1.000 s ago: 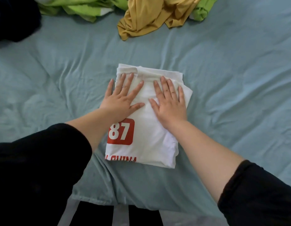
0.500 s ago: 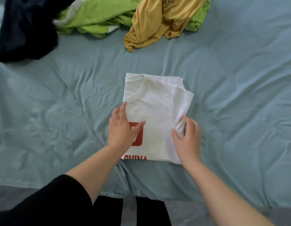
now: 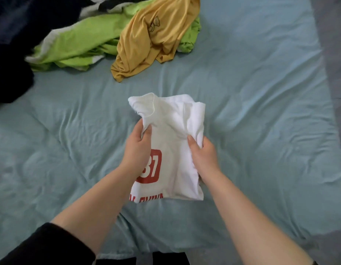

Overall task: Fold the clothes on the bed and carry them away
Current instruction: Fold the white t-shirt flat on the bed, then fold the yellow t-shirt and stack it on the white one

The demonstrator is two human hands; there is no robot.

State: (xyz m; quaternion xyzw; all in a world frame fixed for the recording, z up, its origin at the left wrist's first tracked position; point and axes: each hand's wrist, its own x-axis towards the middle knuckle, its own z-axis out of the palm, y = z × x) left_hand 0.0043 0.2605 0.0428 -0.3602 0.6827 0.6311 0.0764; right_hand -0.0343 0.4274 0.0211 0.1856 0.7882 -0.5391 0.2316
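- One folded white cotton T-shirt [image 3: 173,131] with a red number patch and red lettering is at the middle of the bed, collar end away from the person; whether its near edge touches the sheet cannot be told.
- Left hand [image 3: 138,150]: grips the shirt's left edge, thumb on top, fingers curled beneath.
- Right hand [image 3: 203,155]: grips the right edge likewise, bunching the cloth.
- Pale blue-green wrinkled bed sheet [image 3: 261,111]: lies under the shirt.
- Mustard-yellow crumpled garment [image 3: 152,35]: lies at the far side, draped over a lime-green and white garment [image 3: 79,41].
- Dark navy heaped clothing [image 3: 8,54]: lies at far left.
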